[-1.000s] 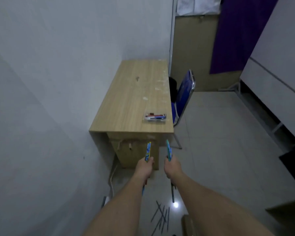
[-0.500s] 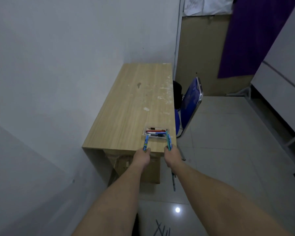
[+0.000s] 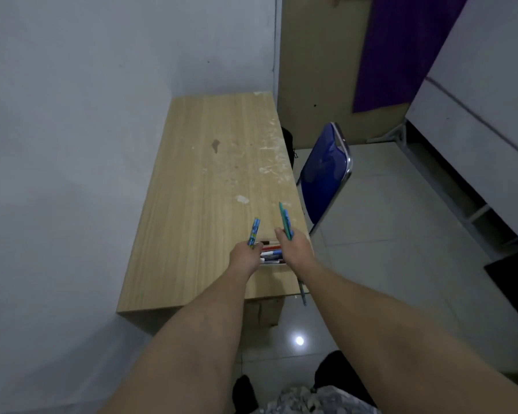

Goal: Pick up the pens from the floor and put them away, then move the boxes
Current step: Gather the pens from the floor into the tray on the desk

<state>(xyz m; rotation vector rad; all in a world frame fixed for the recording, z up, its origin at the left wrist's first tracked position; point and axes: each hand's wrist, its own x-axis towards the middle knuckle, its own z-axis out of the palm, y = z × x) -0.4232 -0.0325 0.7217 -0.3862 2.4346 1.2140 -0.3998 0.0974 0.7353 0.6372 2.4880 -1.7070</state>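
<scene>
My left hand grips a blue patterned pen that points up and away. My right hand holds a bundle of teal and blue pens; their lower ends stick out below the wrist. Both hands hover over the near right part of the wooden desk, on either side of a clear pen case holding red, blue and white pens. A cardboard box shows partly under the desk's near edge.
A blue chair stands against the desk's right side. White walls close in on the left and behind the desk. A grey shelf unit runs along the right. A tiled floor lies between them.
I have stepped closer to the desk. Both hands moved forward from in front of the desk's edge to above the pen case, still gripping their pens. The pens on the floor have left the view.
</scene>
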